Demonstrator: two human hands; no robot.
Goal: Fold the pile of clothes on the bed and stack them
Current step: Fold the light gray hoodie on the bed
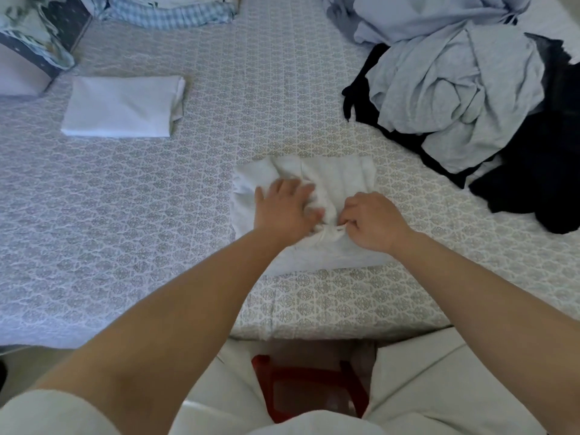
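A small white garment [339, 180] lies partly folded on the patterned bed sheet [157, 215] in front of me. My left hand [282, 208] presses flat on its left half, fingers spread. My right hand [373, 222] pinches a bunched edge of the same garment near its front. A folded white garment [122, 106] lies at the far left. An unfolded pile of light grey-blue clothes [455, 89] sits on dark clothes [539, 171] at the right.
Checked and printed bedding [169, 14] is heaped at the far edge, with a pillow [31, 48] at the top left. A red stool [307, 387] stands between my knees below the bed's front edge.
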